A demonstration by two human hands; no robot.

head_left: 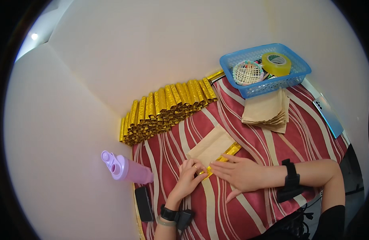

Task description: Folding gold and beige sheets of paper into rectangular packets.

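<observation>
A sheet of tan paper (211, 144) lies slantwise on the cloth, with a gold foil strip (233, 149) along its near edge. My left hand (187, 178) is at the strip's left end, fingers curled and thumb closed against the foil. Laid over the middle of the strip, my right hand (244, 175) is flat with its fingers stretched out. It covers part of the foil. Beyond both hands, several gold foil tubes (162, 102) are stacked in a long pile against the wall.
A blue basket (243, 93) holds a roll of yellow tape (286, 70) and a small woven basket (247, 73). Stacked tan papers (261, 113) sit before it. A blue phone (329, 117) lies far right, a purple bottle (132, 170) and black phone (143, 204) left.
</observation>
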